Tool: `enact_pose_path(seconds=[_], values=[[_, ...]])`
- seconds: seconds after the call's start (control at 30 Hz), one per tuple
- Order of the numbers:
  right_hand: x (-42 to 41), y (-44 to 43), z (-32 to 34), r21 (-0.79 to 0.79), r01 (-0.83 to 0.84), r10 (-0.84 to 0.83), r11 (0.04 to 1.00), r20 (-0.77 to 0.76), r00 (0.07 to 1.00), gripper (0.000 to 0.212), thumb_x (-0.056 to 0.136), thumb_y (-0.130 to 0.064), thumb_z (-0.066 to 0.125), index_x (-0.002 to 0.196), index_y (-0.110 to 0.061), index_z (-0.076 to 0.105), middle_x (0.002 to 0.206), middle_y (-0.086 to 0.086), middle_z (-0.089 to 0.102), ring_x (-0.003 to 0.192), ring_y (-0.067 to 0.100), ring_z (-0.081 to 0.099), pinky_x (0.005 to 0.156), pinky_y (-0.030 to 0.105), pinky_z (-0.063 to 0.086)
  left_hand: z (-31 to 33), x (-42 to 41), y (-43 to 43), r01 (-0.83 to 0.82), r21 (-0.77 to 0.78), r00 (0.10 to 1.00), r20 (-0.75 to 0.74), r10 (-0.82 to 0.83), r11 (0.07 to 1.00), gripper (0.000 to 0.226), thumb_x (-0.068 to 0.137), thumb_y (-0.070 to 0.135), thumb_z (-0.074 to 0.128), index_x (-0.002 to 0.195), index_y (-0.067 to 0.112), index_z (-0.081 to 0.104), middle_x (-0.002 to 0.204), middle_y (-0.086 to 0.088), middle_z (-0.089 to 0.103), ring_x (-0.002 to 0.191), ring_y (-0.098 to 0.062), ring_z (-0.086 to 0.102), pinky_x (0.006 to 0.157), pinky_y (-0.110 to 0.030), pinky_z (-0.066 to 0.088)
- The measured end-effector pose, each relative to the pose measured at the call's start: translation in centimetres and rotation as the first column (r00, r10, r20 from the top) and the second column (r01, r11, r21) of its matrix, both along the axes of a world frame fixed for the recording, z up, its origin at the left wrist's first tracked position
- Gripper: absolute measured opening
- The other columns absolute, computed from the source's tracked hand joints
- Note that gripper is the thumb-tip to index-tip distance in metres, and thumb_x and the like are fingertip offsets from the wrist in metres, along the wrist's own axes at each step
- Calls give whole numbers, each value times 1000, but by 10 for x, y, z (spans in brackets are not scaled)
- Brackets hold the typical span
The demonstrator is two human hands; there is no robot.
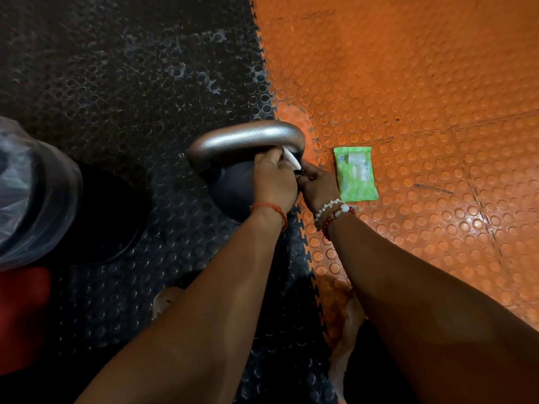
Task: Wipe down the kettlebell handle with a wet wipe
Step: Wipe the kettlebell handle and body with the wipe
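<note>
A black kettlebell (230, 188) with a silver handle (242, 138) stands on the black studded mat. My left hand (272, 179) pinches a white wet wipe (291, 159) against the right end of the handle, near its bend. My right hand (316, 185) is curled just right of it, fingers touching the lower tip of the wipe; most of the wipe is hidden between the hands. A green wet wipe pack (356, 173) lies flat on the orange mat, just right of my right hand.
The floor is interlocking studded mat, black (131, 83) on the left and orange (423, 83) on the right. A bin lined with a clear plastic bag (32, 193) stands at the left edge. A red object (23, 316) sits at the lower left.
</note>
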State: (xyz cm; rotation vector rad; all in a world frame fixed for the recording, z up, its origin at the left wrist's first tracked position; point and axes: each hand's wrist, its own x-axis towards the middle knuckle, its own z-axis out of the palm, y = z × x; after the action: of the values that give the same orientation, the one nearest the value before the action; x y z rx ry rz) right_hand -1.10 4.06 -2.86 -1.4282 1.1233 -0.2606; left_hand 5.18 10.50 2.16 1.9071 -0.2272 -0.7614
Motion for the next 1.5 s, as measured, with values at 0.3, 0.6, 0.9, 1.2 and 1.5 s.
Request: enact_pose_path(seconds=[0.3,0.6,0.9,1.2,1.5], values=[[1,0,-5,46,9,-9,999,4,1000,43,84,2,58,126,-2,57,111,7,67,100,17,62,89,28,50,-1,7,2,-8,1,999,-36,8,1000,34,95,8,48,127,7,60,131,-11,54,119,-27,56,106,-44,45],[-2,1,-2,22,-21,20,1000,20,1000,39,83,3,56,121,-4,62,104,11,68,89,11,59,84,29,51,-7,10,2,-50,-59,981,-189,38,997,38,93,10,52,130,7,58,128,-5,57,121,-19,55,109,-39,42],[-3,0,-2,17,-21,20,1000,37,999,44,83,9,50,123,-7,60,83,0,60,45,-12,47,51,5,37,-11,12,-2,-22,-11,992,-121,21,1000,34,87,21,52,117,13,65,130,-12,55,117,-22,58,105,-42,47],[-1,4,5,79,30,-35,996,65,997,45,84,5,56,127,-8,57,104,4,64,92,14,59,86,29,50,-12,5,3,-154,-166,977,-170,125,974,30,93,6,51,118,11,67,122,-10,65,111,-18,62,99,-34,50],[0,4,7,20,1,-2,1000,32,999,44,85,7,54,127,-4,56,110,0,60,99,12,55,90,27,46,-2,0,-4,-266,-207,947,-241,214,941,25,94,4,49,112,7,66,113,-9,66,102,-18,61,101,-36,48]])
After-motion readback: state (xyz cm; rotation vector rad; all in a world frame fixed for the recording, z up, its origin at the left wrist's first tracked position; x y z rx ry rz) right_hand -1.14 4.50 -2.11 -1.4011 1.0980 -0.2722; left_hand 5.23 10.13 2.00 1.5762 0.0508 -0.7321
